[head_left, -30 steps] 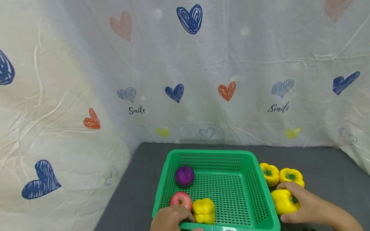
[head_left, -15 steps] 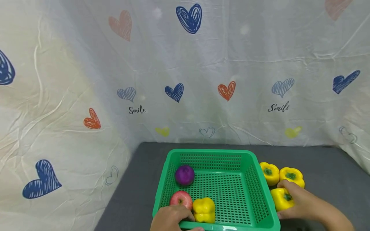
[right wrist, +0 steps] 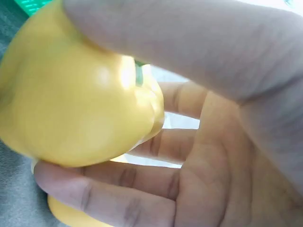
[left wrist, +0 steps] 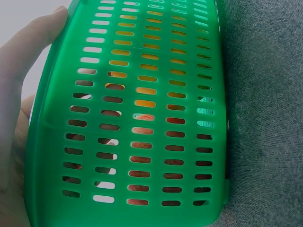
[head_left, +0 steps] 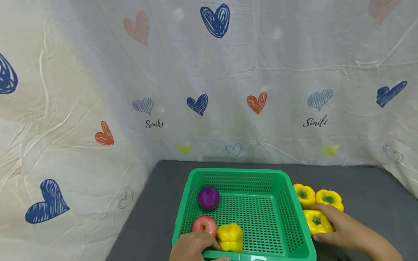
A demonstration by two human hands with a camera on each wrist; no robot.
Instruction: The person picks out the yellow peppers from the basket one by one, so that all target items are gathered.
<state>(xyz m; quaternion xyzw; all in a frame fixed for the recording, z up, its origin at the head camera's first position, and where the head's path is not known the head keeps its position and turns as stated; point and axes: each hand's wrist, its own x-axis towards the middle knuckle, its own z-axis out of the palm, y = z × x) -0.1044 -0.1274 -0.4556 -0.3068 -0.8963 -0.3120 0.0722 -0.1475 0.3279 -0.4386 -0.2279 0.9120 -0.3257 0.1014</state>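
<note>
My right hand (head_left: 344, 229) holds a yellow bell pepper (head_left: 317, 224) just outside the right wall of a green plastic basket (head_left: 237, 170). Its green stem points up. In the right wrist view, thumb and fingers lie on opposite sides of this yellow bell pepper (right wrist: 75, 104). At the basket's near left, my left hand (head_left: 195, 247) grips the rim, fingers inside and thumb outside. Close to those fingers are a red apple (head_left: 204, 225) and another yellow bell pepper (head_left: 230, 237) lying on its side. A round purple vegetable (head_left: 208, 198), perhaps an onion, sits farther back in the basket.
Two more yellow bell peppers, one nearer the basket (head_left: 304, 196) and one to its right (head_left: 330, 199), stand behind the held one. A dark grey cloth (head_left: 375, 192) covers the table. Behind it hangs a pale curtain (head_left: 228, 72) printed with hearts.
My right hand has lowered the yellow bell pepper beside the basket and turned it from tilted to upright, stem up. The left hand and the things in the basket have stayed put.
</note>
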